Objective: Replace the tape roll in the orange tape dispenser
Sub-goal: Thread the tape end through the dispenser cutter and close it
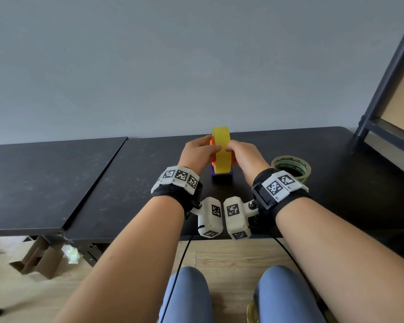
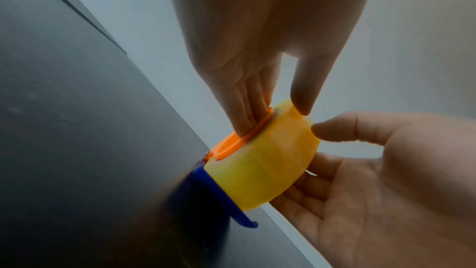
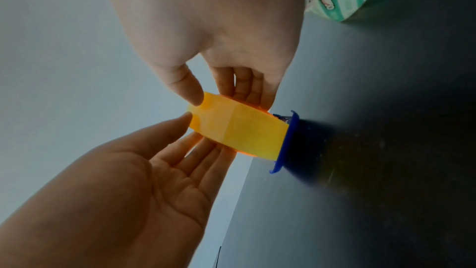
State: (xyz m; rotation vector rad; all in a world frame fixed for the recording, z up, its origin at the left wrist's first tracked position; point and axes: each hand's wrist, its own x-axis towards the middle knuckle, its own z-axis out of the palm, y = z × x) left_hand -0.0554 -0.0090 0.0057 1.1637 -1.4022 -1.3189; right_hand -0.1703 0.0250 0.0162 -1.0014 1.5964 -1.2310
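Observation:
A yellow tape roll (image 1: 222, 150) stands on edge on the orange tape dispenser (image 2: 231, 146), whose blue base (image 1: 222, 175) rests on the black table (image 1: 126, 183). My left hand (image 1: 203, 152) holds the roll's left side: its fingers (image 2: 244, 113) lie against the orange hub and its thumb rests on the roll's outer face. My right hand (image 1: 243, 156) holds the other side, thumb (image 3: 193, 93) on the outer face and fingers (image 3: 247, 89) behind the roll. The dispenser's right side is hidden by the roll and fingers.
A second tape roll with green print (image 1: 292, 167) lies flat on the table just right of my right wrist. A dark metal shelf frame (image 1: 387, 73) stands at the table's right end. Another black tabletop (image 1: 33, 183) adjoins on the left. The wall is close behind the dispenser.

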